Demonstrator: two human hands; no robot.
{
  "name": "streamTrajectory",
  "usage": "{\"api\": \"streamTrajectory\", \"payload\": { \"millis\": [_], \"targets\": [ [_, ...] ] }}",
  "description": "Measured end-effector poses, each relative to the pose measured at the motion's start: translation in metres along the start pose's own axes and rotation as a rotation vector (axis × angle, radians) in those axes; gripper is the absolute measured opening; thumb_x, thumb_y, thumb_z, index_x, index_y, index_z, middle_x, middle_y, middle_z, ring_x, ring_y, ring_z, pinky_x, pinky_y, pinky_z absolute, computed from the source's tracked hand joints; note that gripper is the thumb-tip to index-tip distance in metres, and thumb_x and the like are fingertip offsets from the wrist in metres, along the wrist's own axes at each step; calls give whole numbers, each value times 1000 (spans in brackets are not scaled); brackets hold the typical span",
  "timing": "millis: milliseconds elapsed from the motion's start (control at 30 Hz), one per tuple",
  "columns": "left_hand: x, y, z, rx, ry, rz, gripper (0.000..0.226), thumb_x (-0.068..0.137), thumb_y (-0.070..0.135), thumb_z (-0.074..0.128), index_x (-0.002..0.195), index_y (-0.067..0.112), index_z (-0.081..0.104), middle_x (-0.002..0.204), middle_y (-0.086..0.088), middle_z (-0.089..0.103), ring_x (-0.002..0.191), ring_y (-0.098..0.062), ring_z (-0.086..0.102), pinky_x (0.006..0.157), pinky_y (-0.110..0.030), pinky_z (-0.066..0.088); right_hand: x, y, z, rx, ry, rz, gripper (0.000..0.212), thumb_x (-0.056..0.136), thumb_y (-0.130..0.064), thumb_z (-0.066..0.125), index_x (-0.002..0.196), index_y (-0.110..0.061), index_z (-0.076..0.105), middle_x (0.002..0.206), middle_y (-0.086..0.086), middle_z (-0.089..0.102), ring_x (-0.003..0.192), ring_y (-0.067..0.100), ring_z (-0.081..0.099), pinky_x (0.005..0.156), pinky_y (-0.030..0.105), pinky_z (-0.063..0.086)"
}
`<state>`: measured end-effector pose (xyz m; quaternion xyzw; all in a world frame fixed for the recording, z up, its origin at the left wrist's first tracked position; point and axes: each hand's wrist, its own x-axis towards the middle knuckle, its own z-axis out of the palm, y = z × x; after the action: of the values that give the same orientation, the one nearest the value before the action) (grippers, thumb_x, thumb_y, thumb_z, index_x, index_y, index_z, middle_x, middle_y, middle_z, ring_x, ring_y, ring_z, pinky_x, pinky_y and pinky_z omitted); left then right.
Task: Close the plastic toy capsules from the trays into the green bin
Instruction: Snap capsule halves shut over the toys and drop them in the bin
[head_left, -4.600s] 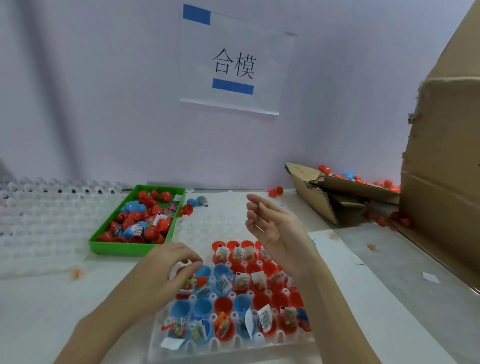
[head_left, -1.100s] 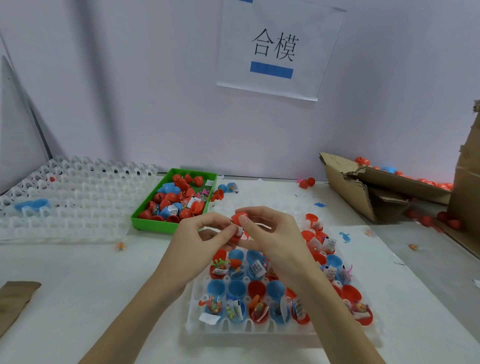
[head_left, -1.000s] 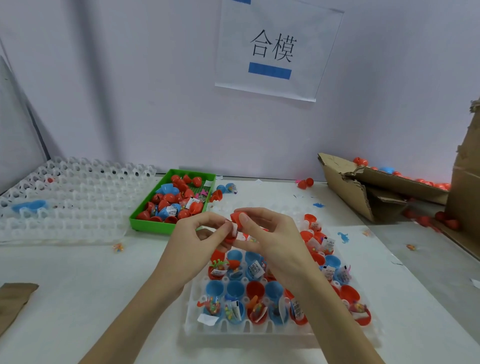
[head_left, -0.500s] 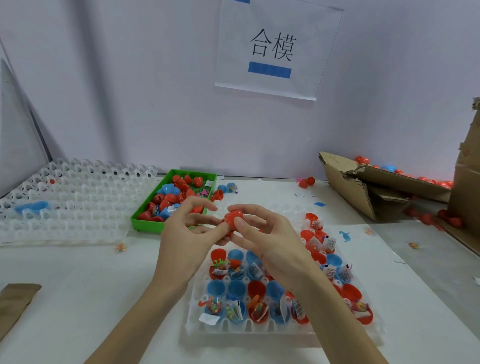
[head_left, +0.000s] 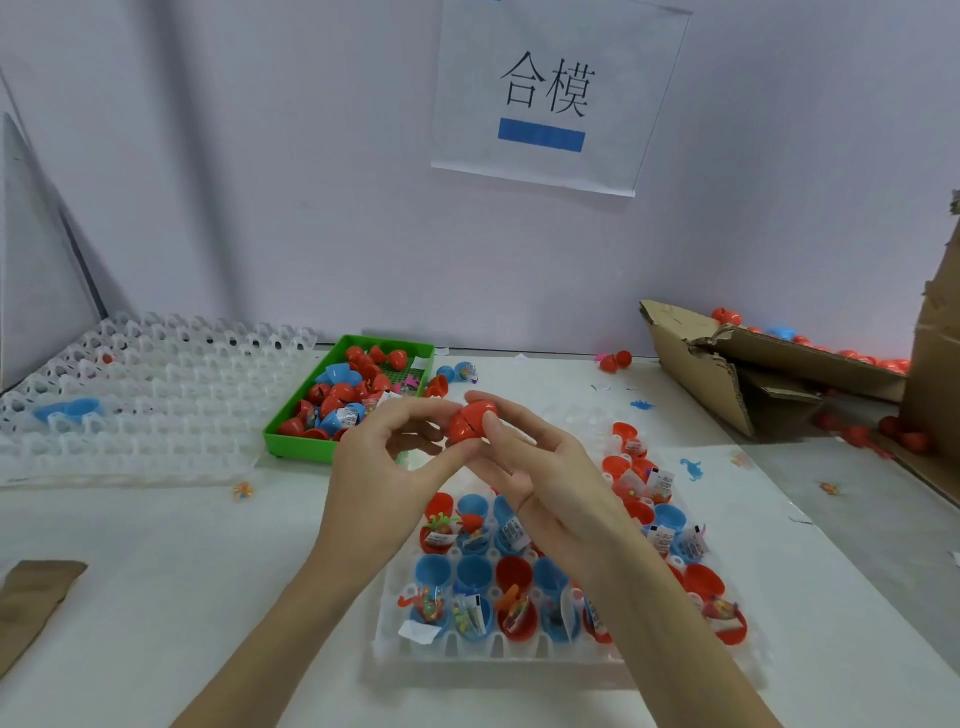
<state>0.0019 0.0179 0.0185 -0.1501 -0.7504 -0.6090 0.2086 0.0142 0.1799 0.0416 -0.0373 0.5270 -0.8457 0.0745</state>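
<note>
The white table fills the lower frame, and most of the job looks undone. At left of centre a stack of clear empty trays suggests earlier batches are finished; beside it, just left of the middle, the green bin holds a heap of red and blue capsules. In the lower centre the working tray has many open red and blue capsule halves seated in its cells, several with small packets inside, so plenty remain to be shut. At centre frame, above that tray, the left hand and the right hand meet on one red capsule: fingers of both are curled and pinch it from either side, a seam visible across it, so it seems nearly or just closed and not yet dropped in the bin.
</note>
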Motion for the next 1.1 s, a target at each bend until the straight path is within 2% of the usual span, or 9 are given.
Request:
{"api": "streamTrajectory", "payload": {
  "millis": [200, 367, 500, 567, 667, 733, 833, 933, 1100],
  "targets": [
    [0, 4, -5, 83, 37, 131, 37, 87, 28, 77, 123, 33, 73, 119, 13, 69, 113, -6, 65, 90, -13, 53, 1, 2, 3, -135, 6, -81, 26, 94, -21, 70, 119, -16, 73, 117, 6, 76, 110, 25, 73, 94, 36, 60],
    [0, 3, -6, 91, -6, 115, 40, 87, 20, 80, 127, 24, 74, 116, 10, 73, 106, -6, 70, 92, -19, 57, 1, -1, 0, -356, 45, -157, 18, 95, -26, 70, 112, -25, 75, 106, -3, 79, 100, 18, 76, 79, 23, 60],
    [1, 2, -8, 99, -11, 115, 44, 81, 26, 81, 124, 19, 76, 114, 7, 75, 102, -5, 72, 91, -20, 58, 0, 2, 0, -570, 88, -323, 18, 94, -26, 71, 108, -38, 72, 99, -14, 79, 92, 10, 77, 77, 16, 58],
    [1, 2, -7, 31, -4, 87, 43, 80, 25, 81, 123, 17, 77, 112, 8, 76, 101, -3, 73, 89, -18, 58, 0, 3, 0, -610, 97, -375, 20, 93, -25, 72, 108, -40, 71, 99, -14, 79, 91, 8, 76, 80, 18, 59],
    [2, 0, -6, -17, -3, 59, 41, 81, 20, 82, 122, 18, 77, 111, 9, 76, 100, -3, 73, 88, -16, 57, 1, 3, -1, -567, 80, -365, 21, 92, -25, 73, 109, -37, 72, 98, -15, 79, 92, 9, 77, 85, 20, 59],
    [3, -1, -7, -25, -11, 72, 41, 81, 20, 81, 122, 18, 76, 113, 7, 75, 101, -7, 73, 89, -18, 58, 0, 3, -2, -544, 57, -335, 20, 93, -25, 72, 108, -38, 72, 99, -16, 79, 92, 9, 77, 82, 18, 59],
    [5, -1, -10, -5, -40, 105, 42, 84, 23, 78, 125, 19, 74, 117, 5, 73, 106, -13, 71, 94, -24, 58, -1, 2, -1, -463, 18, -250, 20, 93, -32, 69, 112, -31, 74, 103, -7, 80, 96, 15, 77, 81, 19, 59],
    [7, 1, -15, 51, -127, 127, 38, 90, 29, 71, 128, 26, 72, 124, 8, 69, 118, -18, 64, 103, -32, 54, 1, 3, -1, -305, -14, -128, 36, 90, -42, 66, 114, -16, 74, 105, 7, 79, 100, 25, 77, 85, 29, 62],
    [7, 4, -20, 47, -248, 163, 31, 105, 25, 59, 134, 32, 67, 136, 16, 58, 140, -18, 46, 117, -40, 41, 3, 3, -1, 118, -240, 125, 45, 99, -22, 69, 136, -1, 57, 133, 21, 66, 124, 35, 65, 96, 38, 58]
  ]
}}
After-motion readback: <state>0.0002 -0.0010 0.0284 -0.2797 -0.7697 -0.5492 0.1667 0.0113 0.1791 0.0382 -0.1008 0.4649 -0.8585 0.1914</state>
